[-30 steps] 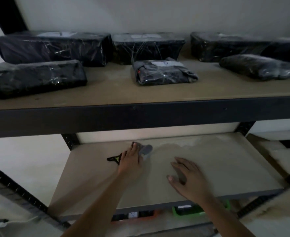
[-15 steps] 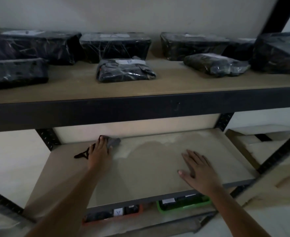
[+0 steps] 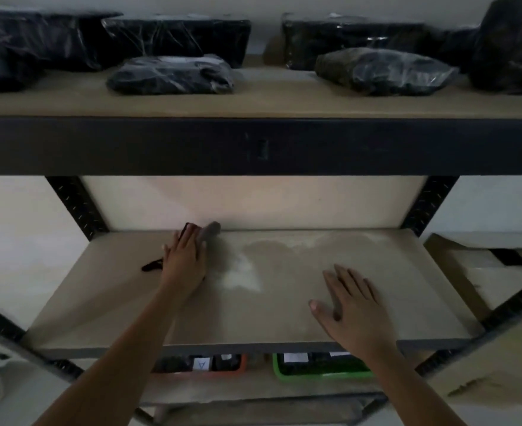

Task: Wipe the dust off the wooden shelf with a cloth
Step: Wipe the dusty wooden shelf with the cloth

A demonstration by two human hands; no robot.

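The wooden shelf [image 3: 284, 312] is the lower board of a dark metal rack, with pale dust patches near its back and middle. My left hand [image 3: 184, 259] presses flat on a grey cloth [image 3: 210, 230] at the back left of the board, close to the rear wall. Most of the cloth lies hidden under the palm; a dark strap-like end [image 3: 152, 265] sticks out to the left. My right hand [image 3: 350, 302] rests palm down on the board's front right part, fingers spread, holding nothing.
The upper shelf [image 3: 269, 103] carries several black plastic-wrapped parcels [image 3: 170, 75]. Its dark front beam [image 3: 259, 146] overhangs the lower board. Perforated rack posts [image 3: 75, 207] stand at the corners. An orange bin [image 3: 201, 364] and a green bin [image 3: 321, 367] sit below.
My left hand has pushed the cloth further back towards the rear wall. The right hand stays flat on the board. The view has shifted and come closer.
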